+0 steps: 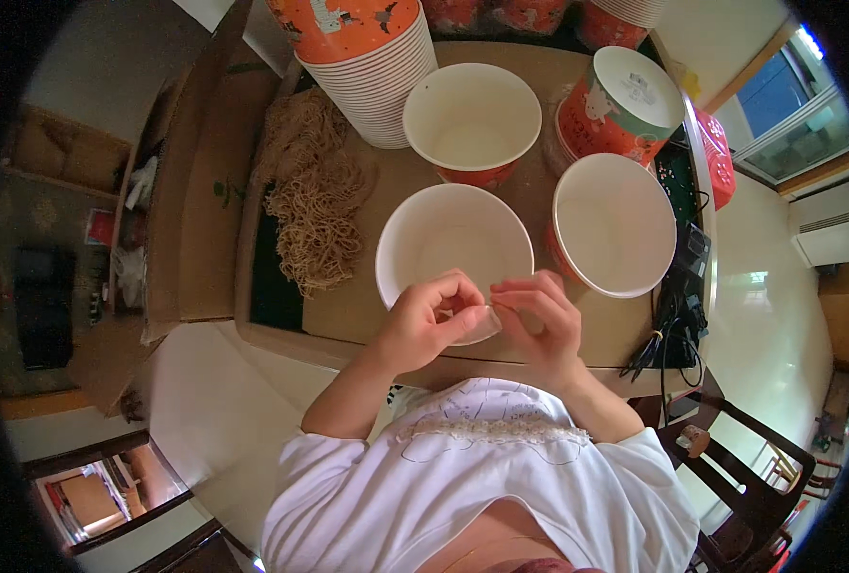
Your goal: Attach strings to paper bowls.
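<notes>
Both hands raised at the near rim of an empty paper bowl [453, 244] on the table [367, 315]: left hand [429, 320] and right hand [539, 315] pinching a small clear packet [485, 323] between curled fingertips, wrists bent inward, elbows tucked close.

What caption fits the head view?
Both hands, left and right, pinch a small clear packet over an empty paper bowl.
</notes>
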`<move>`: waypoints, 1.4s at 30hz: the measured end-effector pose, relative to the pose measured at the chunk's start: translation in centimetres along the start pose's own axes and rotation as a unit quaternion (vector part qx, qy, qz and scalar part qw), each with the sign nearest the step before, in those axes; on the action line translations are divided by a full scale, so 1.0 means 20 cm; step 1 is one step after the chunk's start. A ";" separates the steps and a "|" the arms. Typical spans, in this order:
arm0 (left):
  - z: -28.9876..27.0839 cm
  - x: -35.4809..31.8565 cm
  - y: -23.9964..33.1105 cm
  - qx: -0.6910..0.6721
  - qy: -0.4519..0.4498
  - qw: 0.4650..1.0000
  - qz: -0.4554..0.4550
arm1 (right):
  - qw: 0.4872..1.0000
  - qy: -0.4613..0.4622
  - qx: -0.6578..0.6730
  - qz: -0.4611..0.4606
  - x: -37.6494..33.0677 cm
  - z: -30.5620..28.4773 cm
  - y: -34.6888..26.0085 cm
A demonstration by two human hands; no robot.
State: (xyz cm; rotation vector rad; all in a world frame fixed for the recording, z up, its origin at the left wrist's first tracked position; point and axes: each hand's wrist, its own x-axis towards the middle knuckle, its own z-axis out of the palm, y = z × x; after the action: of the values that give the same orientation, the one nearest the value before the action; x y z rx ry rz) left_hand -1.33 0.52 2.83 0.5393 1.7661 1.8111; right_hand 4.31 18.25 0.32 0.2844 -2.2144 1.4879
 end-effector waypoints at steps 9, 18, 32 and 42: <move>0.01 0.02 0.03 -0.191 0.014 0.969 -0.154 | 0.985 0.120 -0.048 -0.115 -0.03 0.10 0.01; -0.01 -0.01 0.04 -0.103 0.083 0.985 -0.111 | 0.988 0.082 -0.088 -0.093 -0.03 0.11 0.01; -0.01 -0.04 0.05 0.007 0.110 0.992 -0.056 | 0.983 0.002 0.164 0.086 0.00 0.11 0.01; 0.01 -0.08 0.06 0.081 0.151 0.984 -0.050 | 0.966 0.010 0.227 0.125 -0.01 0.13 0.02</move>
State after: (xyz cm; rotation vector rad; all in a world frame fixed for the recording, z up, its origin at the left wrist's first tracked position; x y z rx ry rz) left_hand -0.12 -0.25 4.08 0.2384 2.1163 1.7616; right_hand 3.60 15.95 -0.82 0.1307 -1.9214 2.1240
